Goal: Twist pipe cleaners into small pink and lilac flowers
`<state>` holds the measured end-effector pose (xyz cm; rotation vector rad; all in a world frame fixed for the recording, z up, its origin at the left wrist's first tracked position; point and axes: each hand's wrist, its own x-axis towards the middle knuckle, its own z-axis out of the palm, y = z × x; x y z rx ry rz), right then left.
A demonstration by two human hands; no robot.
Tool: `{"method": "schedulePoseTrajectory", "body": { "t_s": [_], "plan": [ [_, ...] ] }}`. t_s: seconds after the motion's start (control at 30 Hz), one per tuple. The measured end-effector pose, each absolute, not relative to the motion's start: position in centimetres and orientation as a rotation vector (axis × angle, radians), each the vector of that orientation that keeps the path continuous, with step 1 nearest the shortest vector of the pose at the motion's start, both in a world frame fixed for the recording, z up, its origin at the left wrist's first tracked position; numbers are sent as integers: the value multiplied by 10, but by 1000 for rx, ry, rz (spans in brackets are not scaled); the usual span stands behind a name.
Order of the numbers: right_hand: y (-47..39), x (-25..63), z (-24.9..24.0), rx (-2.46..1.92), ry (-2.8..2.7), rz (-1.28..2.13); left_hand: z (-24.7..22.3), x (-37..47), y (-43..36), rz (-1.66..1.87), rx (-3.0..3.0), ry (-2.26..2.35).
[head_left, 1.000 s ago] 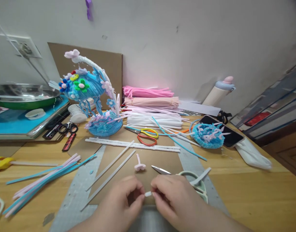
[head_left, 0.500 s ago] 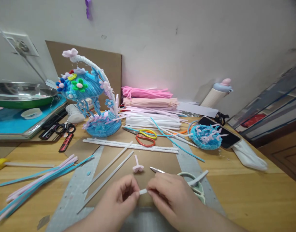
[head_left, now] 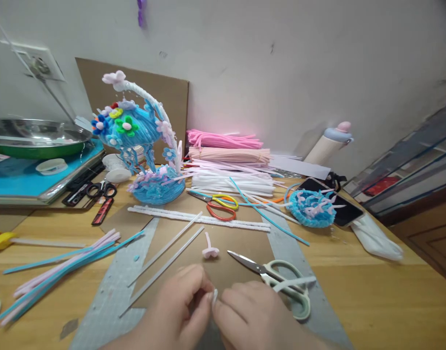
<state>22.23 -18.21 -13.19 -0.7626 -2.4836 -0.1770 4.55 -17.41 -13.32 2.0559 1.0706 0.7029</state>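
Note:
My left hand [head_left: 182,308] and my right hand [head_left: 250,311] meet low in the middle, fingers pinched together. Between their fingertips a short white strip [head_left: 214,294] shows; both hands hold it, and most of it is covered. Just beyond lies a small pale pink fuzzy flower [head_left: 210,253] with a stem, made from pipe cleaner. Green-handled scissors [head_left: 250,264] rest close to my right hand, a flat white strip [head_left: 298,281] across their handles. Two translucent thin sticks [head_left: 162,271] lie slanted beyond my left hand.
Cardboard [head_left: 241,243] lies over a grey mat [head_left: 110,287]. Behind stand a blue pipe-cleaner ornament [head_left: 159,187] and pipe-cleaner bundles [head_left: 232,185]. Red-and-yellow scissors [head_left: 221,212] lie ahead. Blue and pink pipe cleaners [head_left: 66,270] are at left, a phone [head_left: 349,210] and bottle [head_left: 327,146] at right.
My hands have come closer together and the white strip now points upward between the fingertips, mostly covered. My right hand has moved down, uncovering more of the green-handled scissors. The view shifted slightly.

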Motion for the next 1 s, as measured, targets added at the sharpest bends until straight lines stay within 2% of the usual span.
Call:
{"method": "schedulePoseTrajectory", "body": {
  "t_s": [0.07, 0.13, 0.23, 0.3, 0.4, 0.8, 1.0],
  "plan": [
    [-183, 224, -128, -727, -2455, -66, -132, 45, -174, 685, 2114, 1064],
    [-183, 227, -124, -764, -2368, 187, -130, 45, -175, 671, 2156, 1043],
    [-182, 231, -122, -934, -2177, 521, -128, 45, -176, 658, 2195, 1001],
    [-181, 231, -124, -1034, -2106, 608, -128, 46, -178, 674, 2202, 975],
    [-181, 230, -127, -1080, -2181, 587, -129, 47, -179, 746, 2189, 967],
    [-184, 230, -127, -987, -2522, 149, -137, 47, -176, 839, 2073, 1087],
    [-183, 233, -114, -793, -2475, 310, -135, 48, -175, 790, 2102, 1076]
  ]
}}
